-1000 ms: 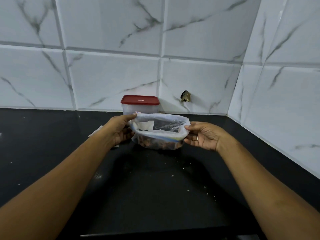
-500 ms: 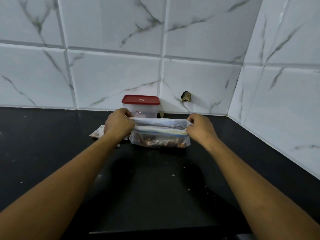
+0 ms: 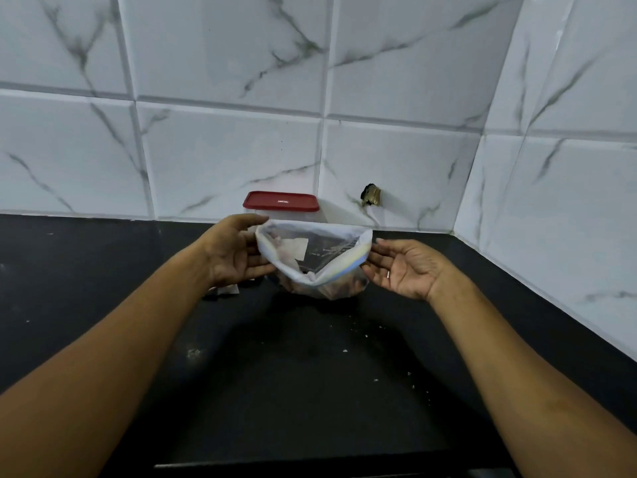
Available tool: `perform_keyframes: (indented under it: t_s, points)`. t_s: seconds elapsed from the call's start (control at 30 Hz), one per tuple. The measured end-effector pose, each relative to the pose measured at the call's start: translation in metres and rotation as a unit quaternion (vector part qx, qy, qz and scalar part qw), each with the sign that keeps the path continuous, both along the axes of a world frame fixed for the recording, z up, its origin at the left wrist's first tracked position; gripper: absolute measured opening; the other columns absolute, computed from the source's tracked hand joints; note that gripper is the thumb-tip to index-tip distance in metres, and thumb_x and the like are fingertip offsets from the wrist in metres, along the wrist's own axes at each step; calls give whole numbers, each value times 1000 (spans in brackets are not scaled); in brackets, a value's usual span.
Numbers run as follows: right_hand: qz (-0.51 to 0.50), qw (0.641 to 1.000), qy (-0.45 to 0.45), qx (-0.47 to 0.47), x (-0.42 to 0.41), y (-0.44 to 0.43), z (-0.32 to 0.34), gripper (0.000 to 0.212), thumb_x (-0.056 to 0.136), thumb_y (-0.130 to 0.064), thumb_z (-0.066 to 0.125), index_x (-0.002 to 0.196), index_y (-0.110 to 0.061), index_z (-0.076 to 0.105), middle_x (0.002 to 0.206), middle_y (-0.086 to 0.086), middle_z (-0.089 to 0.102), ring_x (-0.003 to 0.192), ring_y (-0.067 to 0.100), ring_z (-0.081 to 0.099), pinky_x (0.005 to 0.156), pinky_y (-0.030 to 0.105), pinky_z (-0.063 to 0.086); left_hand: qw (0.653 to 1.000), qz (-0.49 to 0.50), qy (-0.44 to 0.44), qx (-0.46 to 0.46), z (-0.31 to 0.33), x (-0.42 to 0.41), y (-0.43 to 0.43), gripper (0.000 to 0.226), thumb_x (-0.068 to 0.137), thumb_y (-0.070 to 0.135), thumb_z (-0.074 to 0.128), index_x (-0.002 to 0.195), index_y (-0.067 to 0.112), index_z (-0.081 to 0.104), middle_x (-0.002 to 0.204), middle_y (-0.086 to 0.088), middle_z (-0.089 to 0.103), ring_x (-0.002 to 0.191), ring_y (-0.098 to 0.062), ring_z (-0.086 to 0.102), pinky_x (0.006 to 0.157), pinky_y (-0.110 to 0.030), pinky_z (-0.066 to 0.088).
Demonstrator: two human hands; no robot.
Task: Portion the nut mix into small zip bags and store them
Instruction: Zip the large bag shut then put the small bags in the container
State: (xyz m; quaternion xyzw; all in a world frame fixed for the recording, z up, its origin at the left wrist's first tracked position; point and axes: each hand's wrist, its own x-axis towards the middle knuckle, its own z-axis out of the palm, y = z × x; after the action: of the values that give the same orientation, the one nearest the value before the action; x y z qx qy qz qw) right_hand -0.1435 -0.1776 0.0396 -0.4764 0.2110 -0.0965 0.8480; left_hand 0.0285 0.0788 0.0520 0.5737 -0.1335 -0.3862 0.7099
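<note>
A clear zip bag [image 3: 315,257] stands on the black counter [image 3: 293,391] with its mouth spread wide open. Brown nut mix [image 3: 331,290] lies in its bottom. My left hand [image 3: 231,253] cups the bag's left side, thumb over the rim and fingers under it. My right hand [image 3: 403,267] is palm up with fingers straight, fingertips touching the bag's right edge. Behind the bag, against the wall, stands a clear container with a red lid [image 3: 281,201], lid on.
Flat pale packets [image 3: 229,290] lie on the counter, partly hidden under my left wrist. Crumbs [image 3: 365,336] are scattered in front of the bag. Marble-look tiled walls meet in a corner at the right, with a broken hole [image 3: 370,195] in the back wall.
Half a second ago both hands pinched the bag's top flat and closed. Now the mouth is spread open again, and my right hand has opened with its palm up.
</note>
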Motion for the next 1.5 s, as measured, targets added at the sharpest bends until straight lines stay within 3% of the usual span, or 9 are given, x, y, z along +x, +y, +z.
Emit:
perform_keyframes:
  t_s: [0.13, 0.33, 0.53, 0.77, 0.93, 1.07, 1.13, 1.3, 1.5]
  points:
    - [-16, 1000, -9, 23, 2, 5, 0, 8, 93, -9, 68, 98, -3, 70, 84, 11, 72, 69, 21, 72, 58, 29, 62, 995, -31, 52, -77, 0, 3, 0, 36, 99, 36, 55, 115, 6, 68, 114, -15, 71, 110, -32, 69, 90, -49, 60]
    - [-42, 998, -5, 43, 7, 7, -3, 26, 79, -15, 78, 100, -4, 67, 80, 8, 70, 80, 23, 68, 58, 32, 63, 992, -66, 52, -98, -4, -4, 0, 32, 68, 27, 89, 92, 12, 74, 92, -5, 73, 80, -21, 73, 73, -35, 64]
    - [-78, 996, 4, 44, 10, 4, -3, 17, 89, -14, 76, 97, -3, 66, 81, 8, 69, 79, 19, 64, 53, 28, 61, 992, -11, 66, -108, -10, -2, -10, 28, 84, 39, 76, 91, 13, 70, 84, -1, 69, 76, -16, 67, 63, -29, 61]
    - [-146, 978, 32, -143, 12, 1, -4, 13, 95, 4, 63, 88, -7, 64, 77, 12, 64, 54, 16, 62, 45, 27, 57, 989, 130, -76, 0, -11, -5, -19, 7, 88, 8, 74, 89, 9, 67, 80, -9, 65, 67, -17, 60, 49, -23, 53]
    - [-197, 890, 65, -407, 11, 1, 0, 20, 89, 9, 64, 88, -10, 59, 84, 14, 64, 49, 17, 58, 47, 34, 60, 918, 208, -310, 132, -13, 5, -15, 16, 85, 1, 67, 75, 10, 59, 68, -10, 56, 51, -20, 44, 43, -23, 40]
    - [-209, 749, 104, -620, 6, 6, 9, 19, 86, 1, 62, 90, -17, 60, 83, 5, 66, 52, 25, 69, 57, 41, 63, 791, 239, -494, 269, -6, 5, -13, 8, 79, 14, 65, 79, 22, 64, 79, 1, 68, 73, -21, 62, 66, -35, 53]
    - [-203, 726, 120, -646, 5, 9, 15, 13, 88, -3, 59, 92, -16, 59, 81, 2, 65, 53, 25, 70, 59, 40, 63, 761, 231, -520, 312, 0, 1, -14, 8, 81, 16, 59, 82, 24, 62, 85, -1, 69, 79, -25, 66, 72, -36, 56]
    - [-95, 930, 87, -345, -1, 3, 21, 3, 94, -1, 62, 91, -4, 63, 75, 14, 64, 55, 20, 63, 59, 38, 64, 921, 135, -309, 197, 7, 0, -8, 14, 96, 13, 56, 103, 3, 61, 95, -18, 68, 79, -29, 71, 72, -41, 62]
    - [-58, 996, -4, -67, -6, -2, 15, 9, 96, -9, 64, 100, -1, 64, 85, 16, 72, 82, 30, 71, 65, 39, 65, 989, 72, -113, 56, 6, 5, -4, 18, 92, 17, 66, 106, 5, 64, 91, -13, 69, 72, -23, 73, 66, -38, 63]
